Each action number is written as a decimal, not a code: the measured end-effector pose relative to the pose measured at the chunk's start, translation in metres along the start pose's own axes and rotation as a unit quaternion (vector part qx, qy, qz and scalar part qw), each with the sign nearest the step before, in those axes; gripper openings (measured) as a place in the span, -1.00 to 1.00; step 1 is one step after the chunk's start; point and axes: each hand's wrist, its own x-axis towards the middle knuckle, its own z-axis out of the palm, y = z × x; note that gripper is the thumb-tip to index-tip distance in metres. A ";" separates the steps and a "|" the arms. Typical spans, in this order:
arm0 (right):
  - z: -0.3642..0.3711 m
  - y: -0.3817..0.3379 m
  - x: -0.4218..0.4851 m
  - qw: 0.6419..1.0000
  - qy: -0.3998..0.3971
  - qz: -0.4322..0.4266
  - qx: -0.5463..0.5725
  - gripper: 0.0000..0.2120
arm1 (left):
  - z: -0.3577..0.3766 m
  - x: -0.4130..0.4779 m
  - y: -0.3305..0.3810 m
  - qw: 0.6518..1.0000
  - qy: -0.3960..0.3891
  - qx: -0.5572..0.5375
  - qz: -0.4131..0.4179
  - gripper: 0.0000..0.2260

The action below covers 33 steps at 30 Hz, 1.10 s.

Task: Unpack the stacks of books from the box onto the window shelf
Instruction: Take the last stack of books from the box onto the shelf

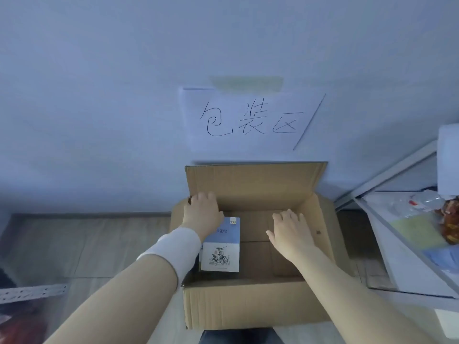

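Note:
An open cardboard box (248, 304) stands on the floor against the wall, its back flap upright. Inside, at the left, lies a book (222, 247) with a blue and white cover and an ink drawing; whether more books lie beneath it is hidden. My left hand (202, 213) reaches over the box's left edge, fingers spread, resting above the book's top left corner. My right hand (289, 232) hovers inside the box to the right of the book, fingers apart, holding nothing. The box floor beside the book is bare cardboard.
A paper sign (250, 120) with handwritten characters is taped to the wall above the box. At the right a white shelf (402, 264) holds plastic packets and a brownish bag (450, 219). A perforated metal strip (32, 292) lies on the wooden floor at the left.

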 end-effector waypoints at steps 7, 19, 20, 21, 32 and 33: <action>0.170 -0.031 0.113 0.951 -0.184 0.054 0.241 -0.39 | 0.180 0.081 -0.042 0.919 -0.196 -0.263 -0.219 -0.46; 0.322 -0.074 0.206 0.791 -0.250 0.101 0.549 -0.60 | 0.341 0.174 -0.092 0.797 -0.189 -0.457 -0.347 -0.26; 0.325 -0.075 0.207 0.790 -0.248 0.099 0.552 -0.59 | 0.340 0.176 -0.091 0.785 -0.184 -0.474 -0.354 -0.32; 0.328 -0.076 0.208 0.788 -0.249 0.095 0.554 -0.58 | 0.339 0.176 -0.089 0.771 -0.183 -0.492 -0.360 -0.40; 0.329 -0.060 0.228 0.657 -0.338 0.130 0.661 -0.50 | 0.330 0.177 -0.087 0.708 -0.190 -0.576 -0.361 -0.55; 0.331 -0.060 0.231 0.649 -0.337 0.137 0.668 -0.46 | 0.329 0.176 -0.087 0.706 -0.188 -0.580 -0.360 -0.58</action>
